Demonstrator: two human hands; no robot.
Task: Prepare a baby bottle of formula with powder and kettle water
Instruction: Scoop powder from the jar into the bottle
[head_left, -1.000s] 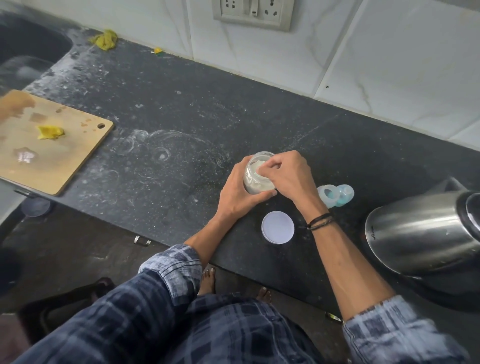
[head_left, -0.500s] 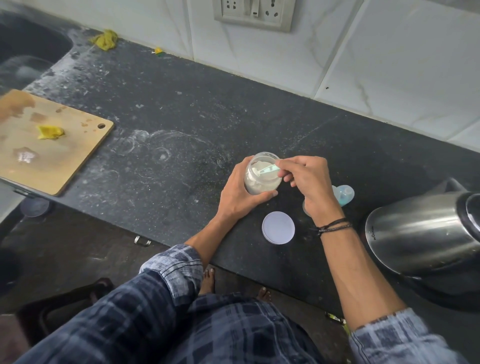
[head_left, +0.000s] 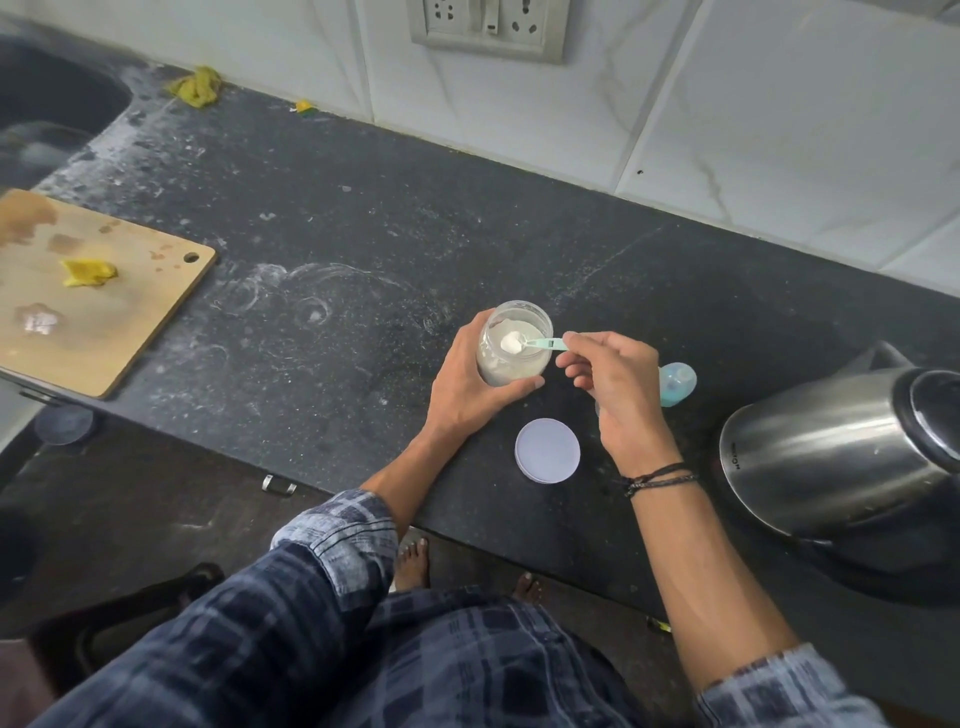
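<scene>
Closest in, the lid (head_left: 547, 450) lies flat on the surface (head_left: 332, 332), off the jar. Right hand (head_left: 621, 395) has drawn back, fingers (head_left: 571, 340) pinched on the scoop (head_left: 524, 343), now up with a heap of powder. Left hand (head_left: 467, 387) stays wrapped round the jar (head_left: 511, 351). Next comes the bottle (head_left: 675, 384), just beyond the right hand.

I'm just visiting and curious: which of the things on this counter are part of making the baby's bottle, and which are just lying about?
Part of the job:
powder jar, held by the left hand
scoop, heaped with powder, in the right hand
jar lid
pale blue bottle part
kettle

Just lying about:
cutting board
yellow scraps
wall sockets
</scene>
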